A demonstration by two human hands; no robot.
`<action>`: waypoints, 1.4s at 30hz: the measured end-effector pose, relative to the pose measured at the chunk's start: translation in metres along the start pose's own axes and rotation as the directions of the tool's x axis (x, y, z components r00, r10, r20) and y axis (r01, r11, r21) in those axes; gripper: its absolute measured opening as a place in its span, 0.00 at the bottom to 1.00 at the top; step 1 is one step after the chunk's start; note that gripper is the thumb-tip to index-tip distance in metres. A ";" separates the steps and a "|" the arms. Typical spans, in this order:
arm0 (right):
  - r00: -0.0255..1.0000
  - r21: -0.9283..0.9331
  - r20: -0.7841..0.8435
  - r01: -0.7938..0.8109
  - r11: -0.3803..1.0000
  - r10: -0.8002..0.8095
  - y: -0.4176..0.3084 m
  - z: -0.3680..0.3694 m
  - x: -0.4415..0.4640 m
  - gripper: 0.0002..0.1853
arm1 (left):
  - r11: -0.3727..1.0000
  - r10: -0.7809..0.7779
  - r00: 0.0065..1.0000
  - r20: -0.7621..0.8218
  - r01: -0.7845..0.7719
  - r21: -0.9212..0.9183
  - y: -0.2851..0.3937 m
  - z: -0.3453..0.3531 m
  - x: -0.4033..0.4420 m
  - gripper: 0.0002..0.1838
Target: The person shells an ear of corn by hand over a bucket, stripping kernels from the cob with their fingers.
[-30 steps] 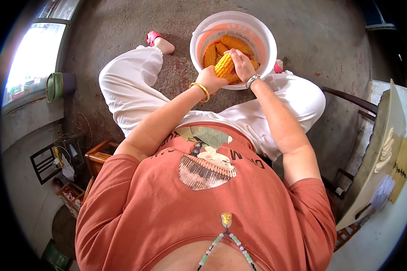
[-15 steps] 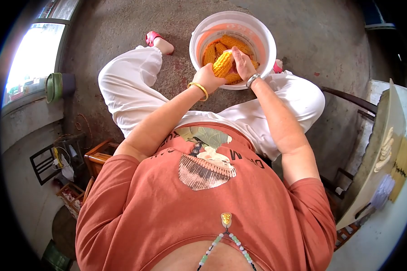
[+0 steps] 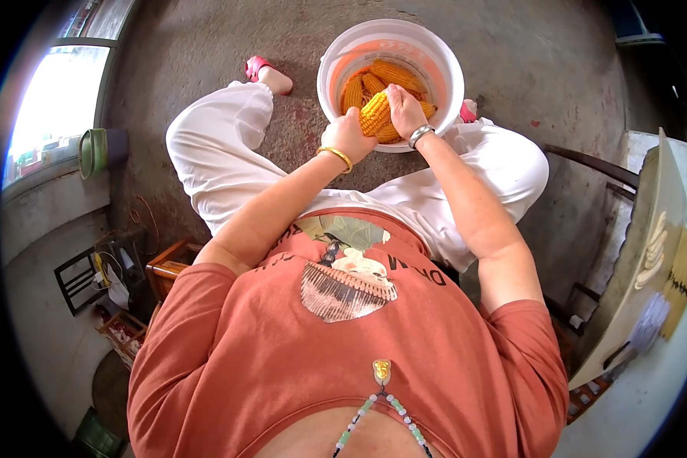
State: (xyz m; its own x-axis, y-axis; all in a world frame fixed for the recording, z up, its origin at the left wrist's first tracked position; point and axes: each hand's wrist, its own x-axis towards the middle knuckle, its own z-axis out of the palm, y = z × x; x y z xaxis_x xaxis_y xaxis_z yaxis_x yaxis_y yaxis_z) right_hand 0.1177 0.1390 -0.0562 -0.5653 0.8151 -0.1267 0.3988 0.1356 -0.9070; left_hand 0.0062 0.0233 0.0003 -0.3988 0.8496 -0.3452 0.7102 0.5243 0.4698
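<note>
Over the near part of a white bucket (image 3: 330, 76), both my hands are on one yellow ear of corn (image 3: 375, 114). My left hand (image 3: 349, 136), below a gold bangle, is wrapped round its near end. At the far end, my right hand (image 3: 407, 113), with a silver band on the wrist, is closed against the ear, its thumb side on the kernels. More ears of corn (image 3: 397, 74) lie inside the bucket under and beyond my hands. The bucket stands on the floor between my legs.
Rough concrete floor (image 3: 206, 46) surrounds me. A green container (image 3: 91, 153) stands by the window at left. Wooden furniture (image 3: 172, 263) is near my left side. To the right are a dark wooden bar (image 3: 591, 166) and a pale board (image 3: 626, 305).
My right hand has shifted slightly left, with its fingers lower and more curled on the ear. My left hand has moved a little left. The ear stays over the bucket.
</note>
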 end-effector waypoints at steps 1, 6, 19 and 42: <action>1.000 0.006 -0.017 0.017 1.000 -0.017 0.000 0.000 -0.001 0.26 | 1.000 0.006 1.000 -0.005 -0.006 -0.008 0.000 0.000 0.001 0.25; 0.996 -0.030 -0.061 0.067 0.997 -0.069 0.002 0.000 -0.002 0.24 | 1.000 -0.004 1.000 0.024 0.004 -0.008 0.005 -0.004 -0.002 0.25; 0.993 0.158 -0.017 0.118 0.980 -0.116 0.002 -0.002 -0.002 0.24 | 0.982 -0.053 0.998 0.043 0.059 -0.178 -0.002 -0.007 0.003 0.24; 0.957 0.235 0.291 -0.093 0.967 0.022 0.005 -0.009 0.003 0.25 | 0.990 -0.055 0.994 0.092 0.066 -0.125 -0.009 -0.003 0.004 0.25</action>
State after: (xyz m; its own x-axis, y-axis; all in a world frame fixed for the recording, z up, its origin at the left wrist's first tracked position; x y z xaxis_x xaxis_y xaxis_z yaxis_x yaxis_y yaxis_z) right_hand 0.1242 0.1476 -0.0577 -0.7421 0.6189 -0.2574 0.2687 -0.0772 -0.9601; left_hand -0.0042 0.0223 -0.0028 -0.3822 0.8108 -0.4433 0.6041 0.5822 0.5441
